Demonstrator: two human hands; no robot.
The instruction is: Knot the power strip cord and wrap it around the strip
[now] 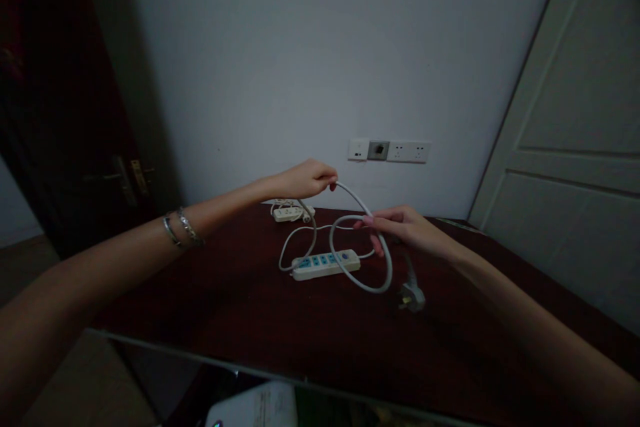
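A white power strip (325, 264) with blue sockets lies on the dark red table (250, 307). Its white cable (373, 283) rises in loops above it. My left hand (305, 180) pinches the cable at the top of the loop. My right hand (405, 227) grips the loops together a little lower and to the right. The cable's plug (413, 295) hangs below my right hand, just above the table. Bracelets sit on my left wrist (183, 228).
A second, smaller white power strip (291, 213) lies at the table's back edge by the wall. Wall sockets (390, 151) are mounted above it. A dark door (75, 147) stands at left, a white door (575, 167) at right. A white object (255, 407) shows below the table's near edge.
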